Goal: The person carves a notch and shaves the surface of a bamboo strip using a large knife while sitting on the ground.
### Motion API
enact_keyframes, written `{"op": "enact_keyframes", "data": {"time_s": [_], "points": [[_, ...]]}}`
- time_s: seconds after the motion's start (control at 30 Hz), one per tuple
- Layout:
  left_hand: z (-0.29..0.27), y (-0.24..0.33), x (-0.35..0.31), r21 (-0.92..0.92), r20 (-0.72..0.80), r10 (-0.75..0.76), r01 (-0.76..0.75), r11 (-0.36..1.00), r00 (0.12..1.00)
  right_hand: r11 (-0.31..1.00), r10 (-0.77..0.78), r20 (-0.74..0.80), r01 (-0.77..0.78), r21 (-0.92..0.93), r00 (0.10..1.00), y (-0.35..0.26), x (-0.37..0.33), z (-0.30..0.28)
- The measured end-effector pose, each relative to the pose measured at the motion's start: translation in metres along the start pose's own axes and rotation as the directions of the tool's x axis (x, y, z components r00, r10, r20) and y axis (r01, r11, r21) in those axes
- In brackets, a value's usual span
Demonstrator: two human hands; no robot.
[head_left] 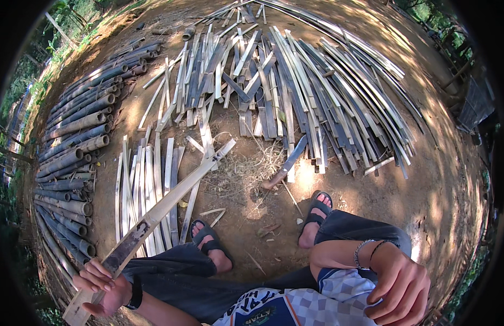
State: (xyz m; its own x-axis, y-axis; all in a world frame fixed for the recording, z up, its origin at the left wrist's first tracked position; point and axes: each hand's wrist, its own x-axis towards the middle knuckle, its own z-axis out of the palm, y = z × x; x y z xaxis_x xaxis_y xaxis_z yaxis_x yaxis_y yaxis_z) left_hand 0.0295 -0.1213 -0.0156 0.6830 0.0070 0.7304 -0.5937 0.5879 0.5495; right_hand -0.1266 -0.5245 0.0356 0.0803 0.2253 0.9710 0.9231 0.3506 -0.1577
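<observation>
My left hand (104, 285) is closed round the lower end of a long split bamboo slat (173, 196). The slat slants up and away to the right, its pale inner face showing dark blotches at the nodes. At the lower right my right hand (399, 290) hangs beside my body with its fingers curled down and together. Its palm side is hidden, so I cannot see whether anything is inside. A machete (289, 164) with a wooden handle lies on the ground beyond my feet, its blade against the bamboo strips.
A broad pile of split bamboo strips (339, 103) fans out ahead. A smaller bundle of pale strips (149, 190) lies left of my sandalled feet. Whole bamboo poles (73, 157) are stacked at the far left. Shavings (238, 174) cover the dirt between the piles.
</observation>
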Motion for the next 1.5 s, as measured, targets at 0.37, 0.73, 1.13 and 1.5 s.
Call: {"op": "enact_keyframes", "data": {"time_s": [0.37, 0.73, 1.13, 1.5], "points": [[0.000, -0.001, -0.004, -0.001, 0.054, -0.007, 0.007, 1.000, 0.999, 0.545, 0.763, -0.581, 0.200, 0.814, 0.284, 0.151, -0.319, -0.093], [-0.002, -0.002, -0.001, -0.011, 0.054, -0.018, 0.018, 1.000, 0.998, 0.830, 0.453, -0.589, 0.075, 0.553, -0.670, 0.141, -0.463, -0.024], [0.004, -0.002, -0.001, 0.054, -0.034, 0.004, -0.002, 0.999, 0.999, -0.295, -0.201, -0.635, -0.572, 0.765, -0.746, 0.179, -0.498, 0.019], [0.002, 0.000, -0.002, 0.030, -0.009, 0.004, -0.004, 1.000, 1.000, -0.245, 0.023, -0.482, -0.472, 0.847, -0.876, 0.218, -0.506, 0.010]]}}
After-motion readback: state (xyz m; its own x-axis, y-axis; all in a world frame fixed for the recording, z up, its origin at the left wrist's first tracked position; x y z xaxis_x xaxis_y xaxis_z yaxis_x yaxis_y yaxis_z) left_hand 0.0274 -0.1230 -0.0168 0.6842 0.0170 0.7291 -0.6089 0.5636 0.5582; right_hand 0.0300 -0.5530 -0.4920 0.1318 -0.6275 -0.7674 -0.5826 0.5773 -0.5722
